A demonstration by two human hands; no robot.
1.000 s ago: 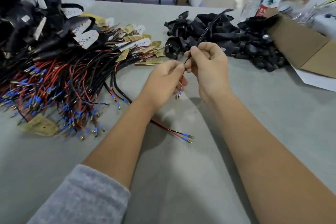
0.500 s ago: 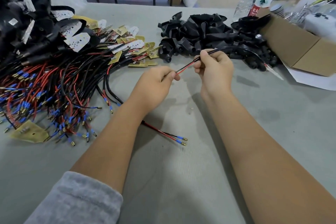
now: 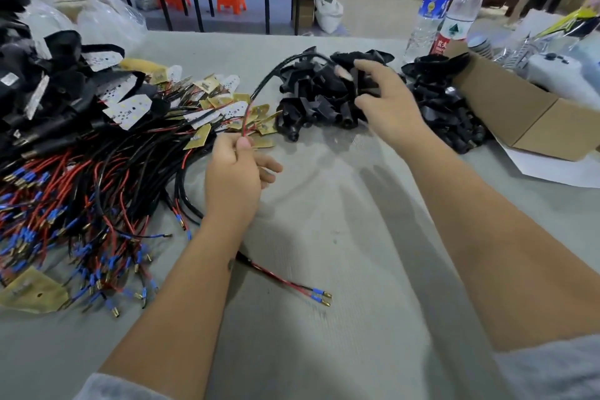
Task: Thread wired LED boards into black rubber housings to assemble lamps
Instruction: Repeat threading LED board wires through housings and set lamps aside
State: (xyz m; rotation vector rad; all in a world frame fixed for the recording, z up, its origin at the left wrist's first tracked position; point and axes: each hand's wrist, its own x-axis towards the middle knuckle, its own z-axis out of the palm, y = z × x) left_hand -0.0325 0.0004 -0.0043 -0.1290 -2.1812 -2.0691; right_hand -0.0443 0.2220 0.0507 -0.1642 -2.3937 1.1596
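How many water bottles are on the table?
2, side by side at the far right of the grey table: a clear plastic bottle with a blue label and, right of it, a clear plastic bottle with a red-and-white label. The clutter could hide others.

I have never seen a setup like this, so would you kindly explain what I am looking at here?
There is no machine: a person works with bare hands, filmed by a camera worn on the head, looking down at a grey table. The left hand pinches a red and black wire. The right hand reaches into a pile of black rubber housings and grips one. To the left lies a heap of wired LED boards. A cardboard box and two water bottles stand at the right.
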